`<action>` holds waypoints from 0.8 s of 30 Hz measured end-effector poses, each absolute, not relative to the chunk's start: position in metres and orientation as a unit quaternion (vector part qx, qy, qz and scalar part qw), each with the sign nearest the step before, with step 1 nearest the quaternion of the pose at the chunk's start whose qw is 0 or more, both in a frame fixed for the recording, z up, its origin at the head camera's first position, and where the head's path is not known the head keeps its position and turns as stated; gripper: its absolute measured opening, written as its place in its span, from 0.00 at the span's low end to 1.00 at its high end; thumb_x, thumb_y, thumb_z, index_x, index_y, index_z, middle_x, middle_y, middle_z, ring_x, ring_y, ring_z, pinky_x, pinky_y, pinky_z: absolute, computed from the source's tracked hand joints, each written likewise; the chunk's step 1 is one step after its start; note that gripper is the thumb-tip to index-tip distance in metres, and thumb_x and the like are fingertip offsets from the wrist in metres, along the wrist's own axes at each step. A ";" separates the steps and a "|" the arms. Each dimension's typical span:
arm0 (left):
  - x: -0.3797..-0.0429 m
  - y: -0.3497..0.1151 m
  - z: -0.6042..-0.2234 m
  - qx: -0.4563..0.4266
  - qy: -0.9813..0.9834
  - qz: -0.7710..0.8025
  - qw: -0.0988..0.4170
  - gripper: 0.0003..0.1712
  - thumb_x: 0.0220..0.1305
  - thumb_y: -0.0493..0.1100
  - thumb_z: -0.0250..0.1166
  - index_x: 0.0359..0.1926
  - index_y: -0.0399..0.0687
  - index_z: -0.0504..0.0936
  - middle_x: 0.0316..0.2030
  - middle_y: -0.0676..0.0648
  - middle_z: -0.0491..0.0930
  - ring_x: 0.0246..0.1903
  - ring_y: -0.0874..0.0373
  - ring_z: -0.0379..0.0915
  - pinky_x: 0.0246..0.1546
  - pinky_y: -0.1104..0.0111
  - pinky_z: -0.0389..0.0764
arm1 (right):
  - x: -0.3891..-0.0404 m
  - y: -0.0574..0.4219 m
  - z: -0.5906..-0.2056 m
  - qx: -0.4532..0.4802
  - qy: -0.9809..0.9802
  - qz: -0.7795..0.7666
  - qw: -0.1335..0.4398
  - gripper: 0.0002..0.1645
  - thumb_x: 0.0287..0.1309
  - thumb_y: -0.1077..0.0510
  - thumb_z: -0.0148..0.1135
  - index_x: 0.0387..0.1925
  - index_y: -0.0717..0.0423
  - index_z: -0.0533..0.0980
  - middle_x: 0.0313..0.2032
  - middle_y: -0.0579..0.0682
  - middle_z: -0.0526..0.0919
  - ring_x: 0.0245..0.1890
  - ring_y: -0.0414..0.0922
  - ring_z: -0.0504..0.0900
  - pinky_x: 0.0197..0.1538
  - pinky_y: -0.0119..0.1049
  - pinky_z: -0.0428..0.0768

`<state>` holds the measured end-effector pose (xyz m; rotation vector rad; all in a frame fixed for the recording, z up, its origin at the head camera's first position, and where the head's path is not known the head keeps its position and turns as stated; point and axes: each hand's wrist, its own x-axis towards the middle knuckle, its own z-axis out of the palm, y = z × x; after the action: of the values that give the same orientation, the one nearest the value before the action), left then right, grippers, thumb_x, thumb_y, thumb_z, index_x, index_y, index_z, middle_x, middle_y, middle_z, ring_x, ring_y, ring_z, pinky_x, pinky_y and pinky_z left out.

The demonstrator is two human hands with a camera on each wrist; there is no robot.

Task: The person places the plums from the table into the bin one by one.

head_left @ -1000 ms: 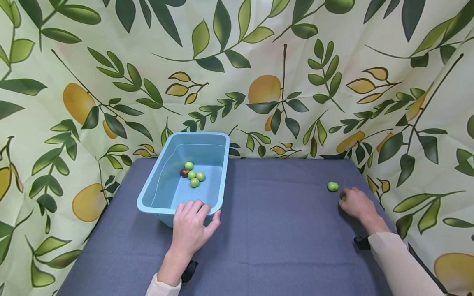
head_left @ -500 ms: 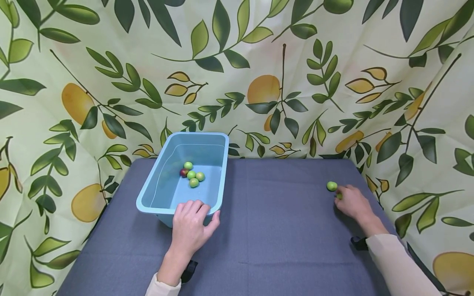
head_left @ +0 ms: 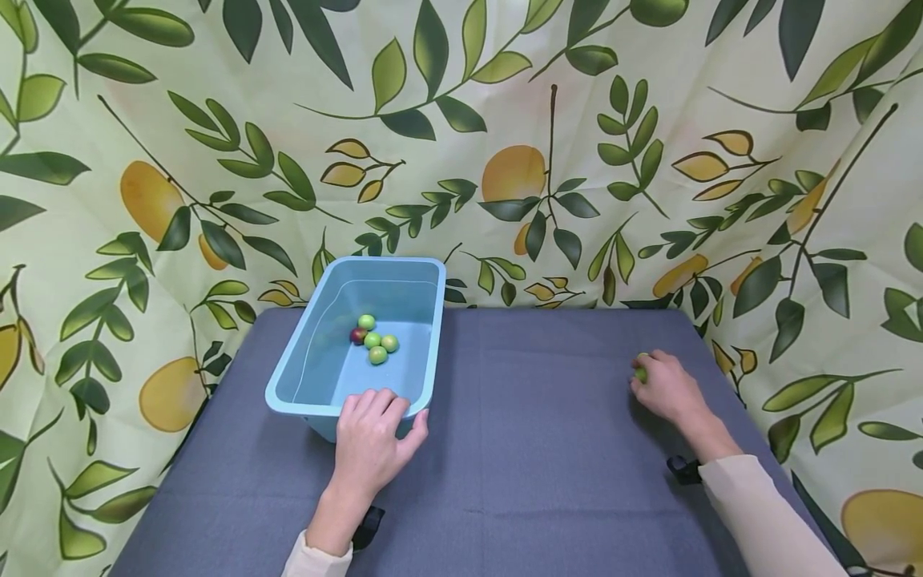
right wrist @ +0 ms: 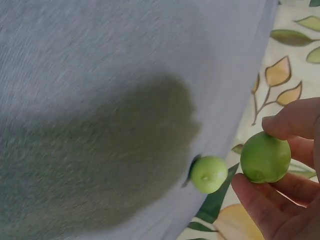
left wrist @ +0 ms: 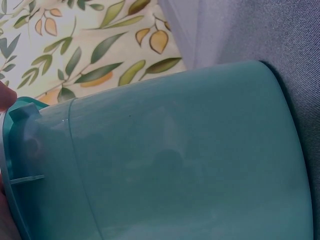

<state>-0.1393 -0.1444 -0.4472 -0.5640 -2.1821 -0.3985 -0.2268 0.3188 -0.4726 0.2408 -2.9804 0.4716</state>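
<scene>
My left hand [head_left: 373,442] grips the near rim of a light blue plastic basin [head_left: 437,340], its fingers hooked over the edge. The left wrist view is mostly filled by the basin's outer wall [left wrist: 180,150]. Inside it lie several small green fruits [head_left: 378,355] and one dark red fruit [head_left: 357,336]. At the far right of the table, my right hand [head_left: 671,389] pinches a small round green fruit [right wrist: 265,157] between thumb and fingers. A second green fruit [right wrist: 209,174] rests on the cloth just beyond it, mostly covered by the hand in the head view.
Dark grey-blue cloth [head_left: 534,449] covers the table, with slight creases. A curtain [head_left: 461,184] printed with leaves and orange fruit hangs behind the table and along both sides. The basin stands at the back left, close to the curtain.
My right hand has moved a little left and away from me with the green fruit, now over the other fruit on the table. My left hand and the basin have stayed put.
</scene>
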 end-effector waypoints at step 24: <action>-0.139 -0.144 -0.447 -0.221 -0.870 -0.156 0.413 0.18 0.63 0.53 0.58 0.25 0.46 0.84 0.23 0.50 0.76 0.23 0.51 0.71 0.28 0.57 0.70 | -0.219 0.250 -0.466 0.176 -0.968 0.147 0.097 0.13 0.56 0.65 0.67 0.45 0.63 0.83 0.42 0.59 0.80 0.47 0.61 0.78 0.42 0.56 0.80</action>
<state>-0.1391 -0.1437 -0.4470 -0.5558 -2.1872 -0.3936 -0.2195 0.2501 -0.4656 0.5210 -2.8682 0.4364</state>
